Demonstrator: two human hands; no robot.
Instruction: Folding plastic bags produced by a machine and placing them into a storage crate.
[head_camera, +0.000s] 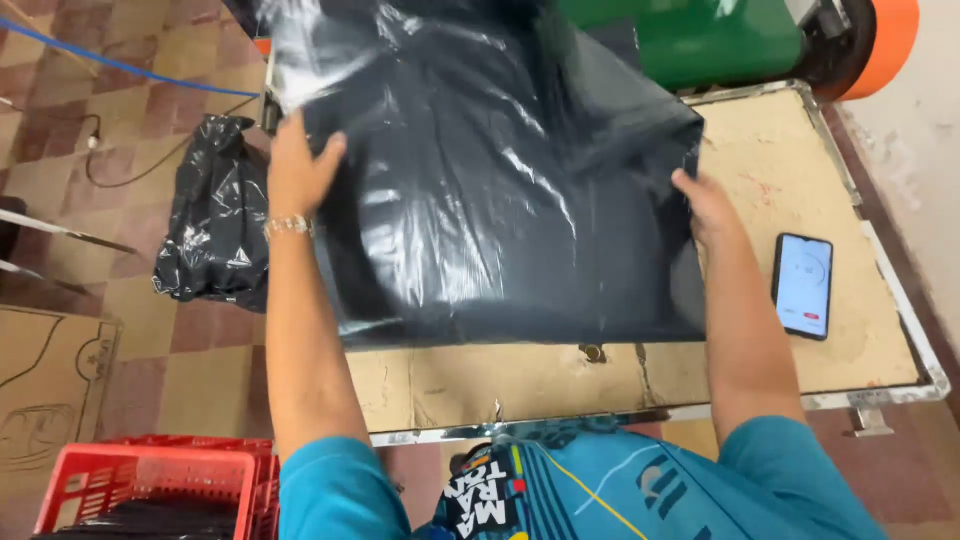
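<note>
Head view: 2 bare hands hold a large shiny black plastic bag (500, 190) over a worn table (790, 170). The left hand (297, 172) lies flat, fingers spread, on its left edge; the right hand (706, 205) pinches its right edge. A phone (802, 285) lies nearby.

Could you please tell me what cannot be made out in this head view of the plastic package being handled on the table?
- Right hand fingertips: hidden behind the dark plastic package.
- Package top: cut off by the upper edge.
- Package contents: blurred by glare and motion.
- Phone screen details: too small.
- Red crate: cut off by the lower edge.
</note>
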